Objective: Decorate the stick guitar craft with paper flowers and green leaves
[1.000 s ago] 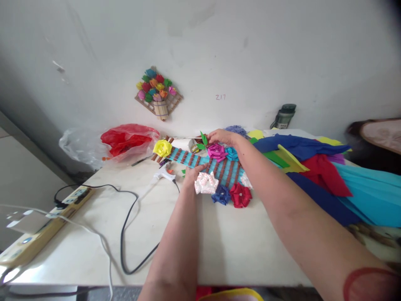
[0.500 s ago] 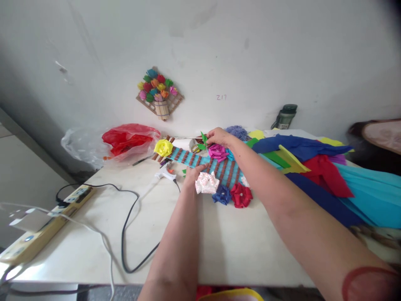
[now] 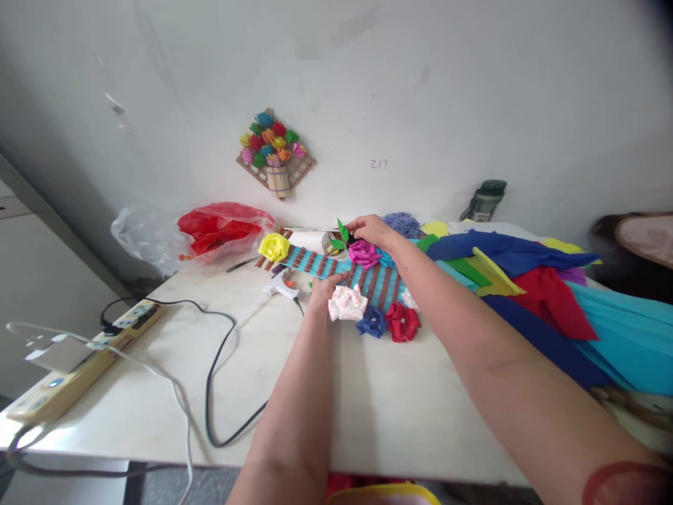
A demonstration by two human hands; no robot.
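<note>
A ladder-like panel of brown slats over turquoise strips (image 3: pixel 315 264) lies across the table, trimmed with crepe-paper flowers. My left hand (image 3: pixel 326 289) grips its near edge, thumb on top of the slats, the other fingers mostly hidden. At the far edge, my right hand (image 3: pixel 371 231) has its fingers bent together at a green leaf sprig (image 3: pixel 343 233), beside a magenta flower (image 3: pixel 363 254). A yellow flower (image 3: pixel 274 247) sits at the left end. White (image 3: pixel 348 303), blue (image 3: pixel 372 322) and red (image 3: pixel 402 322) flowers are along the near side.
A white glue gun (image 3: pixel 281 286) with a cord lies left of the panel. Further left are a power strip (image 3: pixel 87 365) and cables. A red plastic bag (image 3: pixel 221 228) is behind. Coloured paper sheets (image 3: pixel 557 294) cover the right, near a green bottle (image 3: pixel 486 200).
The view has shifted slightly. The leaf sprig now stands a little more spread out, with my right fingertips slightly higher beside it. My left hand keeps its place on the panel.
</note>
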